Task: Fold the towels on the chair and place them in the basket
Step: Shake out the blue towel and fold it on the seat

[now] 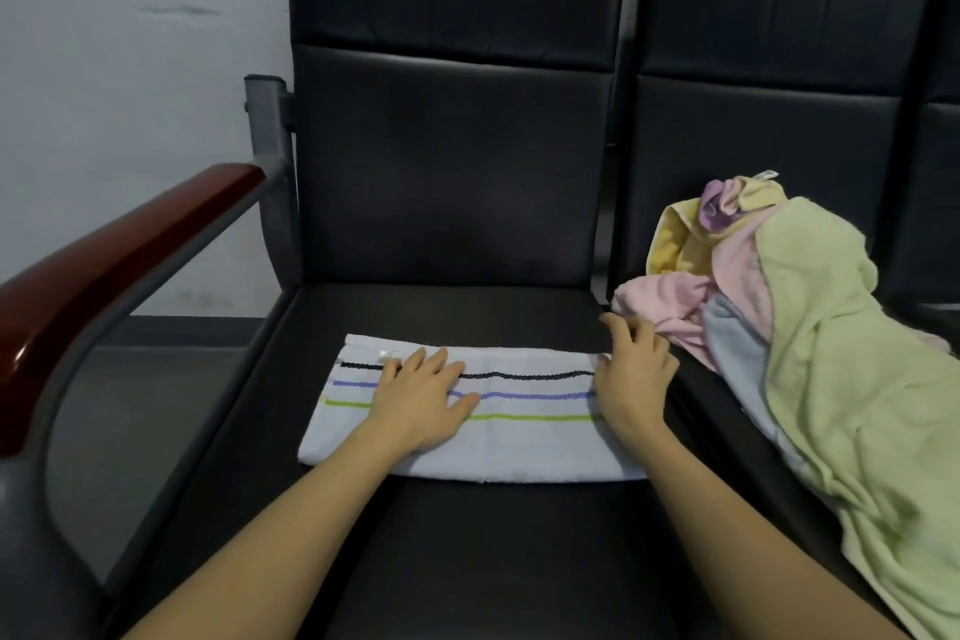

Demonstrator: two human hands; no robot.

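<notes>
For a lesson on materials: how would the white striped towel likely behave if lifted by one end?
The white striped towel lies flat and thin, so it would probably droop limply. Folded in layers, it may fall open. It looks light; the left hand flattens it easily.

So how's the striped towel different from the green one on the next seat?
The striped towel lies flat, folded into a neat strip; the green towel is crumpled and drapes over the seat's front edge. The striped towel is white with three coloured lines; the green towel is plain. Both hands are on the striped one, none on the green. Both lie on black seats.
</notes>
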